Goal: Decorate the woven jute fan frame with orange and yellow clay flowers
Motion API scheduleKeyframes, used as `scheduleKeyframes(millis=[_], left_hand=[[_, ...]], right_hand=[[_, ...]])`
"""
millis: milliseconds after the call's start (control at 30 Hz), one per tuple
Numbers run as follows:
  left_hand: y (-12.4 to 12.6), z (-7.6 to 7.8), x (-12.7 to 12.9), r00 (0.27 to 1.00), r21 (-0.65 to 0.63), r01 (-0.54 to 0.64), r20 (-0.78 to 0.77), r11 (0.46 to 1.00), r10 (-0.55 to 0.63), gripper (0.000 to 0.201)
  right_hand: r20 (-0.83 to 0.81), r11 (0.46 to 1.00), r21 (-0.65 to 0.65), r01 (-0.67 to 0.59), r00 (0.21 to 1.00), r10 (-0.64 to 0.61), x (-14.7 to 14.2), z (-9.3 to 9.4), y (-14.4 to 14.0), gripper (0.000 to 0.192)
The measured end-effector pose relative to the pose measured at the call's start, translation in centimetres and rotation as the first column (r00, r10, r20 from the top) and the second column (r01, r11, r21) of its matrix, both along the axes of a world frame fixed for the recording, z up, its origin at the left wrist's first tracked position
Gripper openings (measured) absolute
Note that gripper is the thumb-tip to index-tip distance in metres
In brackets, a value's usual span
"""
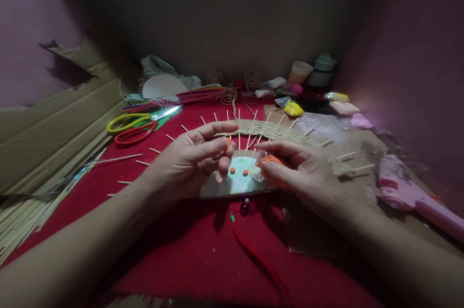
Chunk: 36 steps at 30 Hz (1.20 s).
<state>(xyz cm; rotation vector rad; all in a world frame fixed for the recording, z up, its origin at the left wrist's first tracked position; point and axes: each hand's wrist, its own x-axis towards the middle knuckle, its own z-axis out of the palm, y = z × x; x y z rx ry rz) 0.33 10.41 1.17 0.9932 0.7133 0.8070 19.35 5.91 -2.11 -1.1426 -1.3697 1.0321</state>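
Note:
My left hand [203,151] pinches a small piece of orange modelling clay [228,143] between thumb and fingertip. Across from it, my right hand [300,168] is closed on a larger lump of orange clay [271,159] in a clear plastic wrapper [258,168]. Below and between the hands lies a pale blue-green half-round panel [239,184], partly hidden by them. Two small orange dots [233,170] sit on it. Around the panel fans a woven arch [268,127] with thin sticks poking out.
Scissors [132,126] lie at the left, near a bundle of sticks [21,230]. A pink glue gun [409,192] rests at the right. Yellow clay [293,109], a cup [300,73] and twine stand at the back. A red strip [257,255] lies in front on the red cloth [174,250].

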Motion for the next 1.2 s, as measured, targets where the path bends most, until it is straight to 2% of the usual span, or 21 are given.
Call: scheduleKeyframes(millis=[100,300,467,533,633,767,900,1100,1200], left_hand=[[0.0,-0.1,0.0,0.999,-0.027,0.030,0.024,0.999,-0.029,0.009],[-0.1,0.0,-0.4,0.997,-0.101,0.074,-0.002,0.992,-0.075,0.024],[0.3,0.0,-0.3,0.997,-0.020,0.048,0.069,0.999,-0.047,0.008],[0.5,-0.2,-0.4,0.996,-0.006,0.078,0.050,0.997,-0.077,0.015],[0.7,-0.4,-0.6,0.995,-0.004,0.100,-0.007,0.995,-0.100,0.007],[0.8,-0.4,-1.1,0.994,0.034,0.079,-0.073,0.996,-0.077,0.018],[1.0,-0.2,-1.4,0.994,0.088,0.075,-0.088,0.993,-0.068,0.017],[1.3,-0.2,-1.3,0.986,0.164,-0.004,-0.162,0.986,0.031,0.014],[1.4,-0.3,-1.2,0.986,0.177,0.022,-0.164,0.984,0.007,0.007]], right_hand=[[-0.005,1.000,-0.001,0.005,1.000,-0.005,0.0,0.0,0.0,0.022],[0.003,1.000,-0.006,0.016,1.000,-0.016,0.1,0.1,0.0,0.024],[0.001,1.000,-0.009,0.019,1.000,-0.019,0.2,0.1,0.0,0.025],[0.001,1.000,-0.005,0.018,1.000,-0.018,0.3,0.0,0.0,0.025],[0.008,1.000,0.009,0.022,1.000,-0.022,0.3,0.0,0.0,0.024],[0.022,0.999,0.028,0.021,1.000,-0.022,0.3,0.1,0.0,0.024],[0.028,0.999,0.034,0.010,1.000,-0.011,0.4,0.1,0.0,0.024],[0.037,0.999,0.052,0.016,0.999,-0.018,0.5,0.0,0.0,0.024],[0.044,0.998,0.058,0.021,0.999,-0.024,0.5,0.1,0.1,0.023]])
